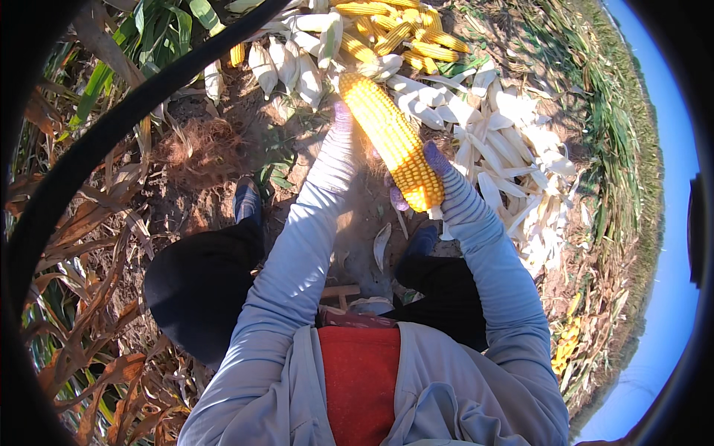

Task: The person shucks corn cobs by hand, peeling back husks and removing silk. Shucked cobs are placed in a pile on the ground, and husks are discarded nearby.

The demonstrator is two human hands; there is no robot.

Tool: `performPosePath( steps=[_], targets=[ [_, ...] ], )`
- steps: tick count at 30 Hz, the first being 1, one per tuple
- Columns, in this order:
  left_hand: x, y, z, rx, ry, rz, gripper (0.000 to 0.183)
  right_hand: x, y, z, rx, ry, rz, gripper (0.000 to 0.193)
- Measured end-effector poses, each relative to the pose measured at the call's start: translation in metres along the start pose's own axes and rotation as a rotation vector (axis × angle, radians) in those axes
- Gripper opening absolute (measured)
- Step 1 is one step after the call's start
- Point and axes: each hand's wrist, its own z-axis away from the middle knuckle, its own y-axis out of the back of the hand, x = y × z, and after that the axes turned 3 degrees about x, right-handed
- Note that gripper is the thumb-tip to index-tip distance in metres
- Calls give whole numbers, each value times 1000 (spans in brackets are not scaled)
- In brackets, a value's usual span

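While my right hand (pixel 439 160) pinches near end of bare yellow cob (pixel 390 137) from both sides, left hand (pixel 342 115) sits by far end, mostly hidden; cannot tell its grip. Cob slants between them, before me. Husking step looks finished on this one; next move, I judge, calls for release onto far cob pile (pixel 435 52), beyond pale husks (pixel 506 141) at right.
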Motion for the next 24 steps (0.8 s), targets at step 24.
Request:
performPosePath(
  steps=[24],
  targets=[
    [13,-39,18,54,94,-830,73,-9,7,5,186,69,163,59]
  ],
)
